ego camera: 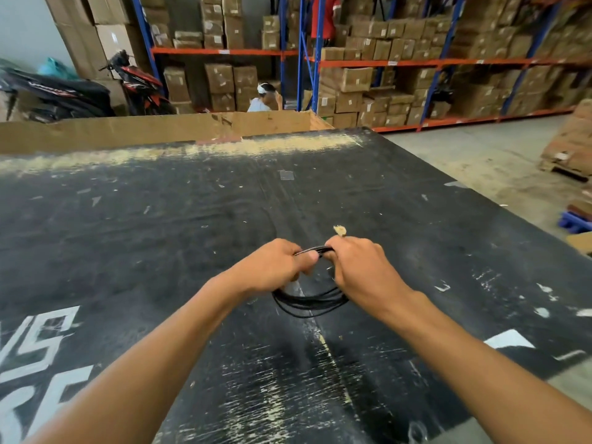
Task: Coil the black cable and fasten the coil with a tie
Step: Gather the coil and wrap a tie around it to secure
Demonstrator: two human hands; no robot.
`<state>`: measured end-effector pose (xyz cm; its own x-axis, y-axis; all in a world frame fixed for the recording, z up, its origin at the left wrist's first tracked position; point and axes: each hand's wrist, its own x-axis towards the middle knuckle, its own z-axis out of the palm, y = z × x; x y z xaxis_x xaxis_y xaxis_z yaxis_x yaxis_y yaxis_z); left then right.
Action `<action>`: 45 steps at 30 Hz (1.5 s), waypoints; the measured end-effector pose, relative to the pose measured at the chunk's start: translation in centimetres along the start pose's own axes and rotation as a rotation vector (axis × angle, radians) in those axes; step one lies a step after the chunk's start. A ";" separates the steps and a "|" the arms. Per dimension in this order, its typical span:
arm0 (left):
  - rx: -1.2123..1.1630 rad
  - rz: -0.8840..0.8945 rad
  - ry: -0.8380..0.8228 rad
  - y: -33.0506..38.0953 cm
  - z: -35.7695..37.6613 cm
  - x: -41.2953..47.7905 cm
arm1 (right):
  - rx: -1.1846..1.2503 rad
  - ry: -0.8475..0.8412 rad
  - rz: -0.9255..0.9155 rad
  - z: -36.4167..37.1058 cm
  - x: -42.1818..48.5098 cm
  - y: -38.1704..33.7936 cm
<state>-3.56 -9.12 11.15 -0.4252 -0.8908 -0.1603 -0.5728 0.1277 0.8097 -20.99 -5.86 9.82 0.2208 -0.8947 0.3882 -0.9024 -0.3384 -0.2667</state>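
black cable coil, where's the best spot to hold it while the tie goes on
Grip the black cable coil at its far side, where the strands are bunched into one tight bundle between the left hand and right hand. Come from above, pinching across the bundle. The near arc hangs loose with its strands fanned apart, so a hold there would probably let loops slip.

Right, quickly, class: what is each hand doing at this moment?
Left hand: closed on the black cable coil at its top.
Right hand: closed on the same coil, beside the left.
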 end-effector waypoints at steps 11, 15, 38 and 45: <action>-0.566 -0.148 -0.103 -2.8 4.9 1.8 | 0.073 -0.146 0.136 1.6 -2.8 2.2; -0.284 -0.064 -0.059 -2.4 5.0 2.4 | 0.084 -0.212 0.147 1.6 -2.3 2.9; 0.087 0.031 0.111 -3.2 6.5 4.3 | 1.018 -0.342 0.811 2.0 -0.1 5.6; -0.236 -0.054 0.060 -3.6 6.5 4.8 | 0.927 -0.221 0.765 3.1 0.1 5.5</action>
<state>-8.10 -11.01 3.81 -0.3524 -0.9186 -0.1788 -0.4113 -0.0195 0.9113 -24.74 -8.72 5.63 -0.1116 -0.9540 -0.2784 -0.2414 0.2977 -0.9236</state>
